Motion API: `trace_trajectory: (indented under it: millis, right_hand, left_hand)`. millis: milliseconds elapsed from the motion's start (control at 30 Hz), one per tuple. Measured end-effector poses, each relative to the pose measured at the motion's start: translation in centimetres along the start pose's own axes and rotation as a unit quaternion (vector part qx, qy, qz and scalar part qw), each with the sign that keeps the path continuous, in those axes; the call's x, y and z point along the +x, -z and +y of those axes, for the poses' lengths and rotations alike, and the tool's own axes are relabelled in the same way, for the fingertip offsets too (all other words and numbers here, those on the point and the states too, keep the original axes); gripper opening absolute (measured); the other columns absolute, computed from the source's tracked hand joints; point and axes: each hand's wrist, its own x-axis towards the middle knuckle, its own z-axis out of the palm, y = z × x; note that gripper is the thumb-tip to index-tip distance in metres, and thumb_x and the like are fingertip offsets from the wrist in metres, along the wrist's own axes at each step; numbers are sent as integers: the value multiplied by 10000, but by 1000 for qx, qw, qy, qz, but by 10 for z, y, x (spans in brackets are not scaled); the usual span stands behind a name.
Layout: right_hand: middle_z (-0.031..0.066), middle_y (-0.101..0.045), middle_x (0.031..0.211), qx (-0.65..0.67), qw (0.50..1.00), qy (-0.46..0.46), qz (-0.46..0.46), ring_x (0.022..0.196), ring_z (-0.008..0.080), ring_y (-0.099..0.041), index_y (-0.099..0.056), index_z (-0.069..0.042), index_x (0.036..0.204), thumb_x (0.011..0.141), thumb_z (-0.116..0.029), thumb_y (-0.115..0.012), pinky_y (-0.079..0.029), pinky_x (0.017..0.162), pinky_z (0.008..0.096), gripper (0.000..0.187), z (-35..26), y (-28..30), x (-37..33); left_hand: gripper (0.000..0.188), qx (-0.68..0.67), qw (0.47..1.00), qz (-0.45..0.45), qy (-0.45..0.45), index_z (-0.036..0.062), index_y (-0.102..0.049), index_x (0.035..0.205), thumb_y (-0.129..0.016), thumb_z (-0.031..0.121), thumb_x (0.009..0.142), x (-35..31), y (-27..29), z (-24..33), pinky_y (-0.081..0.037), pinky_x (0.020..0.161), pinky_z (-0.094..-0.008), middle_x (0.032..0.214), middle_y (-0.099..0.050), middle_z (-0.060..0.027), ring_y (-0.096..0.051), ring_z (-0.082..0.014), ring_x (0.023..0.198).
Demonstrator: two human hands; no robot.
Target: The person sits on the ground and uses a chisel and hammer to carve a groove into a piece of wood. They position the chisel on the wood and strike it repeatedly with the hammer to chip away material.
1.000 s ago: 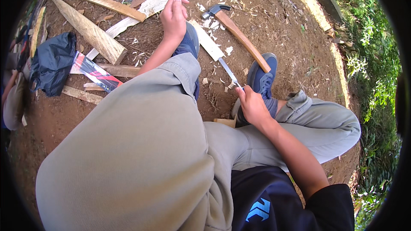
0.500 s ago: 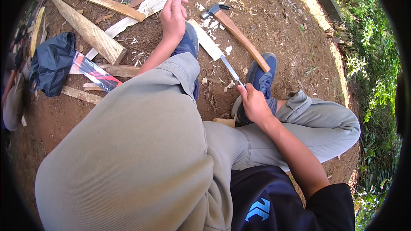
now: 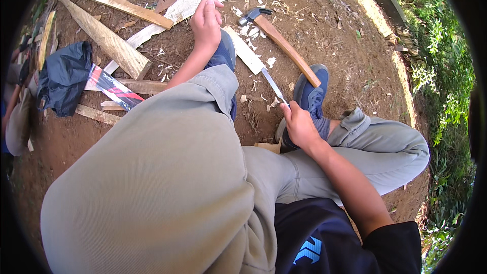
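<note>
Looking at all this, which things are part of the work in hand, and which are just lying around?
In the work:
- chisel, held in the right hand
- pale wood piece, at the blade's end
- hammer, probably, lying close by

Lying about:
- black plastic bag
- printed package
- long tapered timber

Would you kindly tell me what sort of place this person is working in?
It looks like an outdoor spot, perhaps a yard or clearing, used for woodworking: brown soil strewn with wood chips, green foliage along the right side, and a hammer lying beside a pale wood piece.
</note>
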Motion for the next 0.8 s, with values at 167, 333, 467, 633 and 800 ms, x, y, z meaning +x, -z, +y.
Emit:
trace_trajectory:
  millis: [167, 333, 467, 633, 800]
  right_hand:
    - [374, -647, 871, 51, 999, -12, 9, 919, 593, -601, -524, 29, 1030, 1098, -400, -406, -464, 817, 630, 450, -2, -23, 4]
    - [353, -653, 861, 42, 998, -29, 35, 910, 583, -607, -524, 19, 1025, 1098, -428, -396, -460, 804, 629, 471, -22, -30, 22]
    - [351, -649, 845, 47, 999, -21, 11, 898, 578, -608, -536, 20, 990, 1099, -426, -400, -465, 795, 621, 478, -21, -4, 8]
    - [361, -634, 833, -34, 998, 47, 4, 895, 572, -607, -535, 34, 969, 1095, -401, -423, -465, 788, 623, 467, 2, 25, 0]
    - [357, -633, 865, -47, 998, 37, -2, 933, 572, -589, -543, 36, 944, 1094, -405, -420, -465, 802, 616, 481, 3, 35, 10]
  left_hand:
    - [352, -11, 1000, -2, -5, 48, -636, 972, -384, 266, 1088, 0, -1, -1, -354, 509, -240, 631, -481, 8, -423, -67, 542]
    - [361, -24, 1000, -1, 8, 44, -650, 931, -394, 248, 1085, 0, 2, 2, -399, 547, -276, 595, -512, 1, -482, -80, 550]
    - [361, -6, 1000, -6, 3, 44, -652, 934, -395, 249, 1083, -3, 0, 4, -400, 550, -275, 595, -515, 0, -483, -81, 553]
    - [362, -6, 1000, -1, -4, 45, -653, 933, -398, 254, 1084, -1, 2, -1, -399, 552, -275, 596, -515, 0, -484, -81, 554]
    - [375, -17, 1000, 8, 7, 46, -653, 932, -390, 263, 1089, 0, 1, -2, -395, 549, -273, 596, -514, 1, -483, -82, 554]
